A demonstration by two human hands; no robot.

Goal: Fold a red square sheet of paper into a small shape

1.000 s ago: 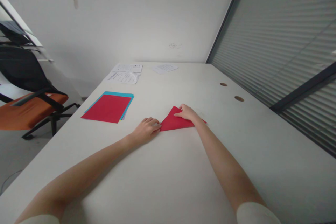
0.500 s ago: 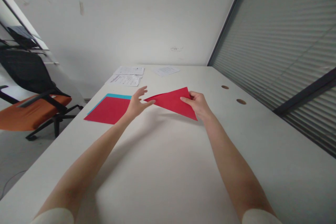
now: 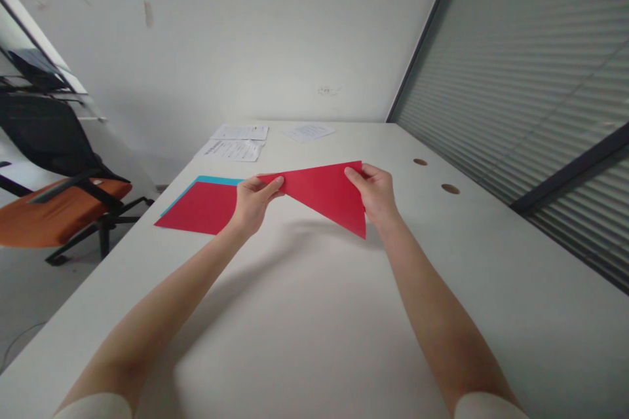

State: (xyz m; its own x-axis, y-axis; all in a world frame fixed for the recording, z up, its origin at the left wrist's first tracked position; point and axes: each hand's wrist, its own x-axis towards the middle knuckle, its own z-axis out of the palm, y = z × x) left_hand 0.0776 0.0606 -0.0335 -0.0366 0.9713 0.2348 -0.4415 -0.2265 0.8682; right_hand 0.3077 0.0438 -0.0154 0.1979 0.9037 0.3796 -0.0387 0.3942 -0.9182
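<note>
A red sheet of paper, folded to a triangle (image 3: 327, 193), hangs above the white table between both hands. My left hand (image 3: 255, 200) pinches its narrow left corner, thumb on the near face. At the other end my right hand (image 3: 376, 193) grips the right side near the top, its thumb in front and its other fingers mostly hidden behind. One corner of the triangle points down toward the tabletop below my right hand.
Left of my left hand, a flat red sheet (image 3: 199, 207) lies over a blue sheet (image 3: 216, 180) on the table (image 3: 319, 314). Printed papers (image 3: 236, 149) rest at the back. An orange chair (image 3: 59, 209) stands on the left; blinds (image 3: 531, 78) cover the right side.
My left hand has gone from open fingers beside the paper to a pinch on its left corner. The folded paper has turned slightly, its top edge now straighter.
</note>
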